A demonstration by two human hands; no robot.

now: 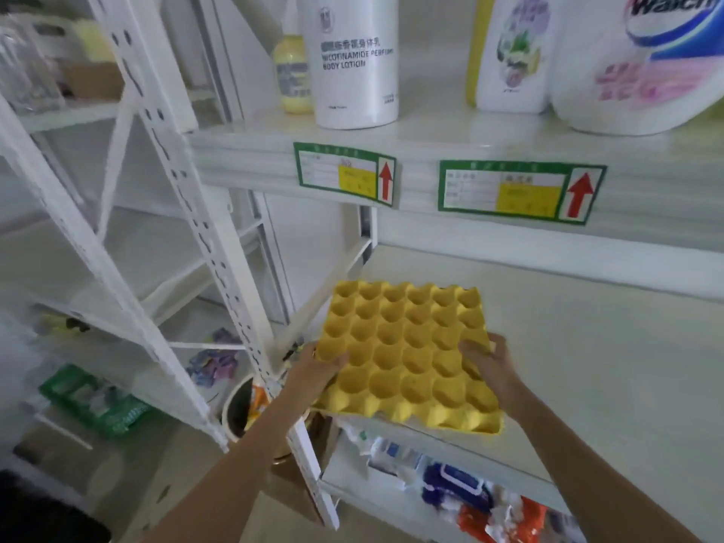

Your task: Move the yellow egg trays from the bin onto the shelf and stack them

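Head view shows us gripping one yellow egg tray (407, 358) by both side edges, left hand (319, 366) and right hand (487, 356) each clenched on it. It sits at the shelf (587, 366) front corner, near edge overhanging, lying flat, reaching away from us. Both forearms extend forward, equally near; we judge the next push goes straight inward.

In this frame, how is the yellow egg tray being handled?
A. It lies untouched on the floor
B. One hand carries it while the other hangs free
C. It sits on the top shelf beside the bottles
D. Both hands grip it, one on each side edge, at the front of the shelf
D: the left hand and right hand each hold a side edge of the yellow egg tray over the front of the shelf.
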